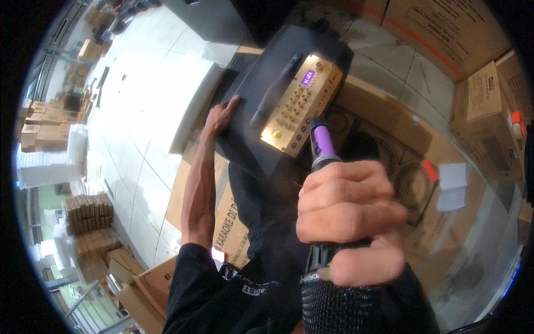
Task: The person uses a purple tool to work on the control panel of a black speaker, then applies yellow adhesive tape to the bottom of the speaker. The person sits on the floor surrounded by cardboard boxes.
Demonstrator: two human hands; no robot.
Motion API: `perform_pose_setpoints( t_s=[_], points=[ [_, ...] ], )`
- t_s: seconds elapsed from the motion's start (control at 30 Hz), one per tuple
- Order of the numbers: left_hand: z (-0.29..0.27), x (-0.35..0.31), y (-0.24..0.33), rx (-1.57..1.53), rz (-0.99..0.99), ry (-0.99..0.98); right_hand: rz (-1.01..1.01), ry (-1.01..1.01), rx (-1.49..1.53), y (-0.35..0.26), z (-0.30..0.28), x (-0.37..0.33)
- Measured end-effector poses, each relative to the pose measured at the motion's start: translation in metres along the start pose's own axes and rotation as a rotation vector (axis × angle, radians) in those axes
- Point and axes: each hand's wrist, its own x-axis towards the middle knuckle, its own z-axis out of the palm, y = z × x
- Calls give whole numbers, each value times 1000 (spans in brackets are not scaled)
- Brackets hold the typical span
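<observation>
My right hand (353, 217) is close to the view, its fingers wrapped around a black microphone (334, 303). The mesh head points toward me, and the purple-banded tail end (322, 139) points away toward the speaker. Beyond it is a black karaoke speaker (253, 133), tilted in view, with a gold control panel (300, 108) of knobs, jacks and a lit purple display. At the speaker's left edge, my left hand (219, 117) is closed on the cabinet, one finger lying along its surface. Its remaining fingers are partly hidden.
Speaker drivers in a dark cabinet front (414, 181) lie on cardboard to the right, beside a white paper sheet (453, 186). Large cartons (478, 97) stand at the right. White foam (194, 106) is left of the speaker. Stacked boxes (89, 214) line the far left.
</observation>
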Motion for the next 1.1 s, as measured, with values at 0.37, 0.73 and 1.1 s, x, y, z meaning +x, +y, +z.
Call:
perform_pose_setpoints(
  t_s=[0.37,0.73,1.1],
  points=[
    [6,8,-12,25,-4,48,-50,23,-50,0,0,2],
    [6,10,-15,142,-17,83,-58,62,-44,-11,6,12],
    [10,-1,-14,149,23,160,-90,17,-66,-27,9,19]
  ],
)
